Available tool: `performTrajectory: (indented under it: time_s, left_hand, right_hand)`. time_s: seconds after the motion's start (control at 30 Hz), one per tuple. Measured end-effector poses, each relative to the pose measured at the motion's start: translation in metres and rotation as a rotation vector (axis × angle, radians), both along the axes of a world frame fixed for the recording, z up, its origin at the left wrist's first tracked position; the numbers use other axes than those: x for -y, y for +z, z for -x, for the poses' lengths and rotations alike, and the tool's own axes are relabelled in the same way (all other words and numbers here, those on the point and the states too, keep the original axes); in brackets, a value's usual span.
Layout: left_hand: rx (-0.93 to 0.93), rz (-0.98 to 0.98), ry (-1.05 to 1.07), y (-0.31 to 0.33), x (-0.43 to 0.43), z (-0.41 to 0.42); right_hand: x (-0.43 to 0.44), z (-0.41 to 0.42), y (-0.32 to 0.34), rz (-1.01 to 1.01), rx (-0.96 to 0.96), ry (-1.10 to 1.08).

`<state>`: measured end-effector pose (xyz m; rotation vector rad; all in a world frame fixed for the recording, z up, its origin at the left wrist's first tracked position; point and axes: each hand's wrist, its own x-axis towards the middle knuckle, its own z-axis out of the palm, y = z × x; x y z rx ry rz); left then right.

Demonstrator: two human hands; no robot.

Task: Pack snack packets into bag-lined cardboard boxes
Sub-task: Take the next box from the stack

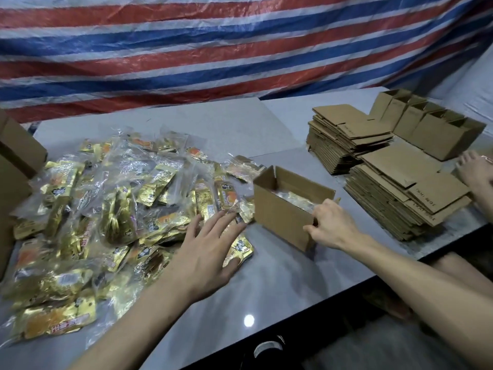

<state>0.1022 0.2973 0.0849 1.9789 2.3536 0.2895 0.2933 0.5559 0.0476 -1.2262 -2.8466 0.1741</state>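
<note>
snack packets (106, 209): loose heap, gold/orange in clear wrap; left half of frame, on table (280, 284).
open box (280, 212): centre of frame, upright on table, top flaps up; just right of the heap.
box contents (293, 197): glossy clear plastic w/ gold packets inside; lower part hidden by box wall.
L hand (210, 252): lower centre; palm down, fingers straight & spread over right edge of the heap; holds nothing. Contact w/ snack packets: can't tell.
R hand (333, 225): centre-right; fingers curled over near end wall of open box, thumb on outer face. It pinches that wall.
flat cartons (400, 193): two stacks, right of frame, beyond open box.
made-up boxes (440, 129): row, upper right, behind the stacks.
second person's hand (473, 169): right edge, by the nearer stack; grip can't be told.
brown cartons (18, 156): left edge, partly cut off.
tarp (186, 49): red/white/blue stripes, top of frame, behind table.
</note>
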Motion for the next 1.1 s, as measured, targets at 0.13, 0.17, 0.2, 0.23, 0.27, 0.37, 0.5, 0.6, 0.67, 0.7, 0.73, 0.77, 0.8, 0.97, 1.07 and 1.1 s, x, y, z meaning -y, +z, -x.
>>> performTrajectory:
  time_s: [0.13,0.17,0.2,0.23,0.27,0.37,0.5,0.6,0.67,0.7,0.73,0.77,0.8,0.97,1.07,1.1]
  left_hand:
    - [0.006,0.068,0.001,-0.01,0.007,0.007]
    - [-0.003,0.092,0.009,-0.014,0.008,0.01]
    - [-0.014,0.11,0.014,-0.017,0.009,0.012]
    - [-0.019,0.124,0.015,-0.02,0.009,0.014]
    - [-0.016,0.135,0.012,-0.022,0.007,0.016]
    - [0.008,0.133,0.001,-0.022,-0.004,0.017]
    - [0.036,0.077,-0.015,-0.016,-0.03,0.007]
    - [0.061,0.023,-0.038,-0.014,-0.048,-0.003]
    - [0.09,0.005,-0.056,-0.011,-0.055,-0.009]
    - [0.094,0.006,-0.061,-0.01,-0.057,-0.011]
    - [0.094,0.009,-0.065,-0.009,-0.058,-0.012]
    - [0.095,0.013,-0.067,-0.009,-0.059,-0.012]
    - [0.096,0.018,-0.068,-0.008,-0.059,-0.011]
    - [0.058,0.058,-0.048,-0.009,-0.052,-0.004]
    - [0.048,0.081,-0.03,-0.011,-0.043,0.003]
    - [0.041,0.086,-0.022,-0.011,-0.041,0.005]
  right_hand:
    - [-0.03,-0.01,-0.024,0.027,0.093,-0.169]
    - [-0.037,-0.013,-0.028,0.039,0.1,-0.209]
    - [-0.044,-0.016,-0.03,0.057,0.105,-0.244]
    - [-0.05,-0.019,-0.031,0.08,0.112,-0.274]
    - [-0.056,-0.022,-0.03,0.104,0.121,-0.301]
    - [-0.069,-0.032,-0.026,0.136,0.117,-0.373]
    - [-0.076,-0.047,-0.019,0.15,0.103,-0.498]
    - [-0.08,-0.064,-0.015,0.136,0.127,-0.558]
    - [-0.083,-0.078,-0.014,0.116,0.151,-0.587]
    - [-0.085,-0.085,-0.014,0.108,0.158,-0.606]
    - [-0.087,-0.091,-0.014,0.1,0.157,-0.625]
    - [-0.09,-0.096,-0.014,0.094,0.153,-0.642]
    - [-0.092,-0.099,-0.014,0.09,0.147,-0.659]
    - [-0.105,-0.109,-0.018,0.069,0.136,-0.695]
    - [-0.106,-0.113,-0.015,0.042,0.189,-0.686]
    - [-0.106,-0.113,-0.014,0.023,0.217,-0.685]
